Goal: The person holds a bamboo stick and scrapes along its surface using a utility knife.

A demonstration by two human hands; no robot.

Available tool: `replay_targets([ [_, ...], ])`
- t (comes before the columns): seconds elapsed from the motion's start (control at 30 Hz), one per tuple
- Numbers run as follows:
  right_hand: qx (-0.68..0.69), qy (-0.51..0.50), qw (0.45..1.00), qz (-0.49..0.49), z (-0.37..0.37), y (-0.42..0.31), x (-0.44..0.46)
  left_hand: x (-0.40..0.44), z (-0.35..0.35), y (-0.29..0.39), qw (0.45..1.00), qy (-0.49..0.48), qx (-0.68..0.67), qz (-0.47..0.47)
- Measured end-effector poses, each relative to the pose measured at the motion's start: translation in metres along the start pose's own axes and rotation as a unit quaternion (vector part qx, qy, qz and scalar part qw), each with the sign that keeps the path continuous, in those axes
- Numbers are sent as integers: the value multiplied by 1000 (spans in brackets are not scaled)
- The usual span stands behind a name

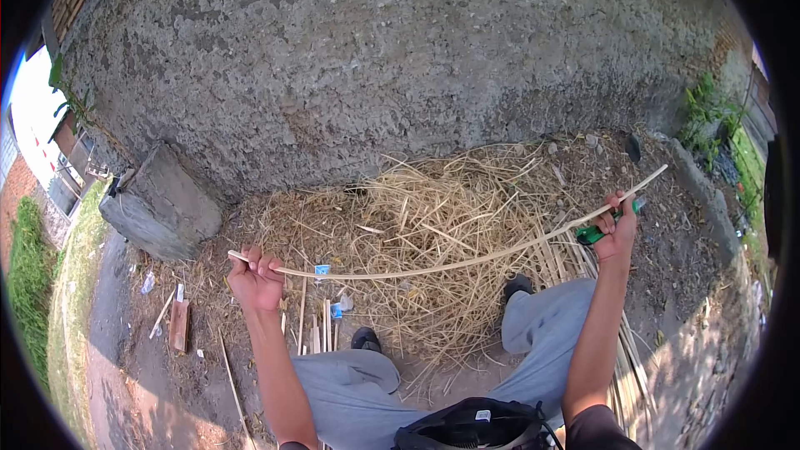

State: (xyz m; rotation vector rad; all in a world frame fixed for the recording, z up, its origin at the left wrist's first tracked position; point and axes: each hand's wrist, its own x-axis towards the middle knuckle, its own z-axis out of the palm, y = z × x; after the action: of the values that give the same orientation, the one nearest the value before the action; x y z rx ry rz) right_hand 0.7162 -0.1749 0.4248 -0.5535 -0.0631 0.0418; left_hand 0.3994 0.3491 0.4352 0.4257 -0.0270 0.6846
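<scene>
Wrapped round one long pale strip (433, 270), my left grip (258, 282) and right grip (616, 237) are both closed on it, well apart from each other. From up here I see the strip running sideways between them, bowed so that its middle sags. Its long axis tilts: the end at the right grip reaches farther out from the body than the end at the left. Only a short stub pokes out past the left grip, while a longer tail runs on beyond the right, so the left grip is nearer its own end. Something green (588, 236) sits in the right grip too, showing on both sides of the fingers; I cannot tell what it is. Between the grips and a little beyond lies a heap of shavings (442, 217) on the ground, backed by a rough wall (417, 58). Outward from the left grip stands a concrete block (162, 204).
</scene>
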Motion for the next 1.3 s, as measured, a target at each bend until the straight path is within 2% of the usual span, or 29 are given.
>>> replay_targets([
  [0.07, 5, -9, 1000, 4, 2, -2, -1, 1, -2, 0, 997, 45, -53, 26],
  [0.1, 3, 0, 1000, 28, 7, 0, -4, 4, -9, 0, 998, -3, -33, 56],
  [0.13, 1, 9, 999, 52, 9, 3, -5, 7, -15, 0, 998, -8, -37, 47],
  [0.17, 0, 12, 999, 43, 6, 7, -4, 7, -8, -2, 993, 82, 10, 79],
  [0.2, -29, 58, 997, 31, 3, 13, -1, 7, -5, -2, 977, 171, 59, 112],
  [0.23, -57, 103, 993, 22, -1, 16, 1, 11, -27, 5, 977, 167, 91, 100],
  [0.27, -57, 107, 992, 19, -1, 17, 0, 11, -23, 3, 978, 165, 91, 95],
  [0.33, -36, 138, 989, 28, 2, 17, 1, 10, -16, 0, 930, 305, 186, 83],
  [0.43, -39, 124, 991, 25, 7, 14, -1, 10, -24, 3, 913, 312, 252, 76],
  [0.53, -38, 117, 992, 26, 9, 15, -3, 11, -31, 12, 908, 324, 256, 67],
  [1.07, -104, 122, 986, 53, 10, 21, -6, 13, -40, 20, 922, 324, 202, 58],
  [1.3, -111, 120, 985, 56, 16, 25, -7, 10, -38, 30, 913, 326, 226, 97],
])
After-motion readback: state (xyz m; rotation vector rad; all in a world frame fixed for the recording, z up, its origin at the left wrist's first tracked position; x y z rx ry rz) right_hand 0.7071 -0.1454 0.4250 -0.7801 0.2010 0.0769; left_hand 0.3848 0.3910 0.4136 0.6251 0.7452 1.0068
